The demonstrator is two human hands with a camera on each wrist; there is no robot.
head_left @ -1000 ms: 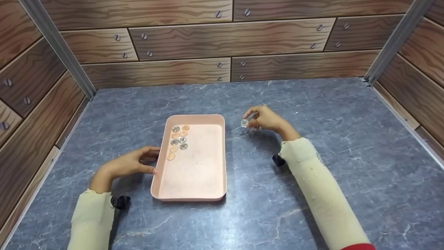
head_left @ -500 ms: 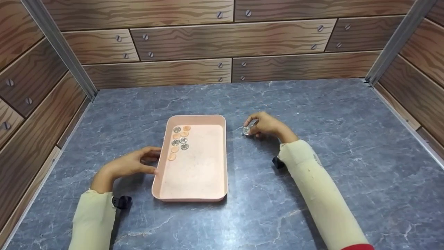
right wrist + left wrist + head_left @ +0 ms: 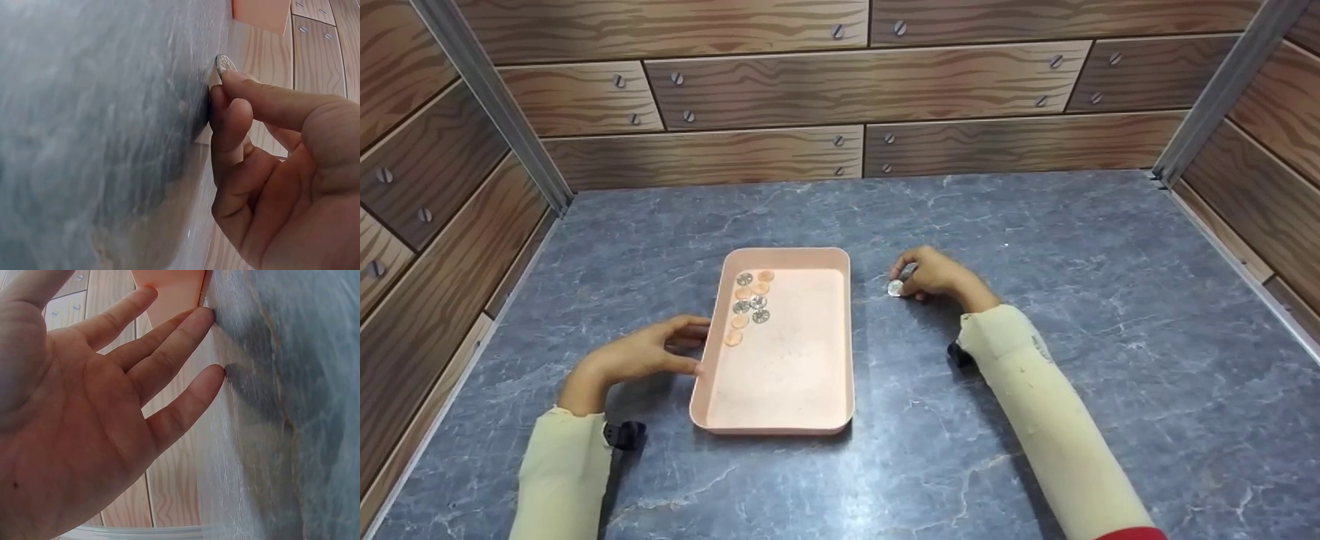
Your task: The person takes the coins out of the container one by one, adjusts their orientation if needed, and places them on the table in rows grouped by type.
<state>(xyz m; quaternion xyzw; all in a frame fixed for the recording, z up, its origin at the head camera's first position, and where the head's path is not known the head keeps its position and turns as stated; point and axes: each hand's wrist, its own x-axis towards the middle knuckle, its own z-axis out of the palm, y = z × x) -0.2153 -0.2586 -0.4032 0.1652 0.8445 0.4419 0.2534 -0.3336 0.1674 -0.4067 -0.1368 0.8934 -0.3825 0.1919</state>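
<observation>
A pink tray (image 3: 778, 416) lies on the grey marbled tabletop, with several silver and copper coins (image 3: 750, 304) in its far left corner. My right hand (image 3: 934, 276) is just right of the tray, low over the table, and pinches a silver coin (image 3: 895, 288) at its fingertips. The right wrist view shows that coin (image 3: 224, 64) held on edge against the table surface. My left hand (image 3: 645, 352) rests with straight fingers against the tray's left wall (image 3: 174, 292) and holds nothing.
Wood-pattern walls (image 3: 840, 90) close in the table at the back and on both sides. The grey tabletop (image 3: 1072, 247) stretches wide to the right of the tray and in front of it.
My right hand has come down and slightly toward me with the silver coin, from above the table to its surface. The left hand and tray have stayed put.
</observation>
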